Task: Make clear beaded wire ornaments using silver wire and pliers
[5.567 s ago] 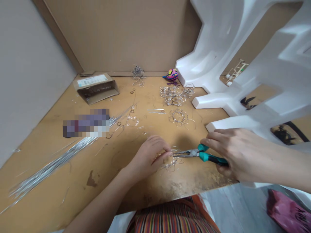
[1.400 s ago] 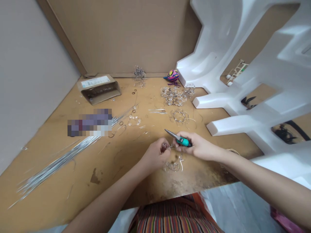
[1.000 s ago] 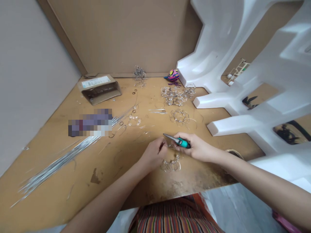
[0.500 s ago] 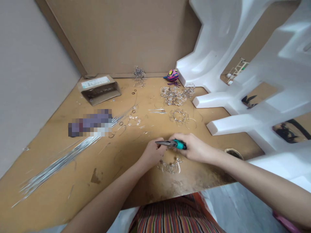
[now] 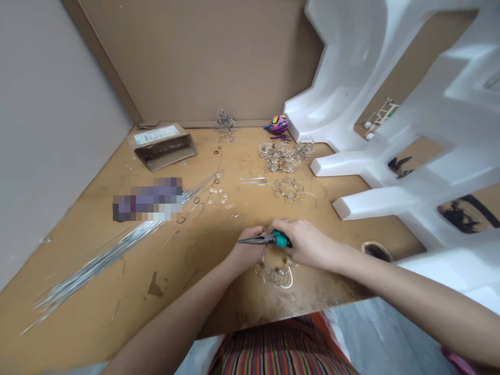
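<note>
My right hand (image 5: 308,244) is closed round needle-nose pliers (image 5: 255,240) with teal grips. Their metal jaws point left, across the front of my left hand (image 5: 250,252). The fingers of that hand are curled in at the upper left of a looped wire ring (image 5: 278,276) and seem to pinch it, though the fingertips are partly covered by the pliers. Small beads show along the ring, and its bent wire loops hang toward the table's front edge.
Beyond my hands lie another beaded wire ring (image 5: 288,190) and a heap of similar wire pieces (image 5: 279,156). A bundle of straight wires (image 5: 105,265) stretches along the left, near an open cardboard box (image 5: 167,151). White moulded legs (image 5: 363,204) jut in from the right.
The pliers have shifted left and slightly down with my right hand, and their jaws now reach farther across my left hand. The wire ring sits slightly lower in view.
</note>
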{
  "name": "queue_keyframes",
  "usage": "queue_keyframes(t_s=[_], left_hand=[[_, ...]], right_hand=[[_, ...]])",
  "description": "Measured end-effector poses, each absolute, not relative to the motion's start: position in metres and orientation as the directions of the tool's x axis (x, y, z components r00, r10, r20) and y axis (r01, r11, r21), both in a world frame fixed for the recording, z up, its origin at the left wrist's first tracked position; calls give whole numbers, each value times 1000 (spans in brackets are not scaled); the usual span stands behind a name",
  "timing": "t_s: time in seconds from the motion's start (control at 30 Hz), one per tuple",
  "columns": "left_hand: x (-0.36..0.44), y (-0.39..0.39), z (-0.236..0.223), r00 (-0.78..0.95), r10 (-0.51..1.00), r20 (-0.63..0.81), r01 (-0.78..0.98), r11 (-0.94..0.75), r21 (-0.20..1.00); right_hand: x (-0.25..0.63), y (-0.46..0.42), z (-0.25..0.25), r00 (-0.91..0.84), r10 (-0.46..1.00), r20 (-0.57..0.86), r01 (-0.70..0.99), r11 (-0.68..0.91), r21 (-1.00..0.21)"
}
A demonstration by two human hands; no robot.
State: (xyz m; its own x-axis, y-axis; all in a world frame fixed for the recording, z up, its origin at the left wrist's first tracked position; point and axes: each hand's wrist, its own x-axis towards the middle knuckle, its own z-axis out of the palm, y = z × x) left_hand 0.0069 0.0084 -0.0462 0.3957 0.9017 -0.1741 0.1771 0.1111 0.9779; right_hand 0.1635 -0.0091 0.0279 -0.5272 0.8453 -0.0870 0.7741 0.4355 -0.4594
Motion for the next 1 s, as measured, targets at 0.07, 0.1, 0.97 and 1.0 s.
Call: queue_keyframes(t_s=[0.07,0.1,0.97,1.0], left_hand=[[7,8,-47,399,898,-188,181,123,976],[7,8,-48,406,893,-195,183,130,974],[11,4,-33,388,873,-297,126,268,955],[11,3,-32,367,879,-303,143,269,953]], right_hand=[[165,-8,30,-553,823,-128,739,414,-531],[167,-7,31,-583,801,-135,706,418,-572],[184,-12,36,-623,780,-60,595,423,-683],[183,-11,36,-609,791,-53,603,419,-679]])
